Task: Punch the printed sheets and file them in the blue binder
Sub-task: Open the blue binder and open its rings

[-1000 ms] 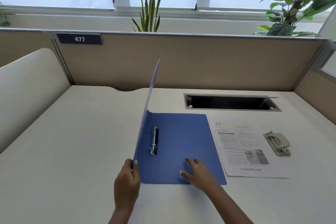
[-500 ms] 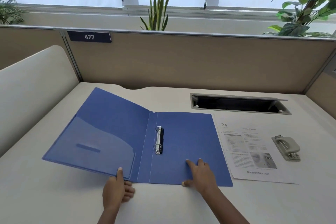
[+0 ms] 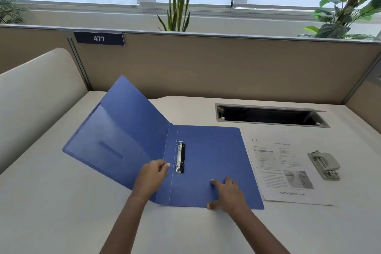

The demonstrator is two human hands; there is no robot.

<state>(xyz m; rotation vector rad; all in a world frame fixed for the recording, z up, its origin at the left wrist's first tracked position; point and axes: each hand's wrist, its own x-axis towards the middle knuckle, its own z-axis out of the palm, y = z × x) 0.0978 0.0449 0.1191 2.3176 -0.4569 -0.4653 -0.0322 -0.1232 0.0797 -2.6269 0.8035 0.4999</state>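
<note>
The blue binder [image 3: 212, 150] lies open on the desk, its front cover [image 3: 115, 130] tilted up a little to the left. Two metal rings [image 3: 180, 158] sit by the spine. My left hand [image 3: 153, 175] hovers just left of the rings, fingers loosely curled, holding nothing. My right hand [image 3: 226, 194] presses flat on the binder's back cover near its front edge. The printed sheets [image 3: 284, 165] lie right of the binder. A grey hole punch [image 3: 324, 164] sits further right.
A cable slot [image 3: 270, 116] is cut into the desk [image 3: 61, 212] behind the sheets. Beige partitions [image 3: 206, 68] close the back and sides, and a curved cream panel [image 3: 35, 93] stands at the left. Plants stand behind the partition.
My left hand has let go of the front cover and moved right, to the rings. The cover has sprung up a little from the desk. My right hand stays on the back cover.
</note>
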